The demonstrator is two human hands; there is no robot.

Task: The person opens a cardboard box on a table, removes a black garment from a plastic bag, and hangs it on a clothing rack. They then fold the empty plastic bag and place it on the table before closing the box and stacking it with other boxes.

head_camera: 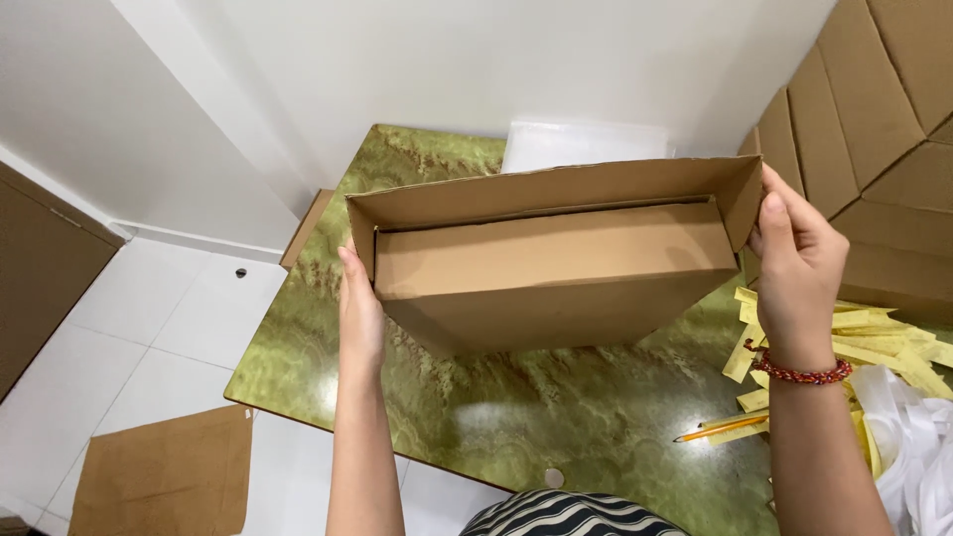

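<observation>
1. Here, both hands carry a brown cardboard box (551, 263) above the green marbled table (556, 427), well clear of its top and over the half nearest the far edge. The left hand (359, 308) presses flat against the box's left end, fingers hidden behind it; the right hand (794, 263) is clamped on the right end flap, thumb on the near side.

2. The hold looks like a squeeze between two ends rather than support from below. If either palm eases off, the box would likely tip or drop onto the tabletop.

3. The right-hand grip sits on a thin upright flap. That flap could bend or crease under the load, and the box would then sag toward the right.

4. The inner panel (546, 258) lies folded inside the outer walls. A tilt could let it spring open, undoing the shape.

5. Yellow paper strips (874, 342) and a pencil (720, 429) lie near the table's right edge, with white plastic wrap (913, 437) beside them. A box coming down that way could sweep them off the edge or land crooked on top of them.

6. A clear plastic sheet (586, 144) rests at the table's far edge, behind the box. Pushed back, the box might shove it against the wall.

7. A flat cardboard piece (164, 481) lies on the white tiled floor (159, 328) past the table's left edge; stepping there could mean a slip.
</observation>
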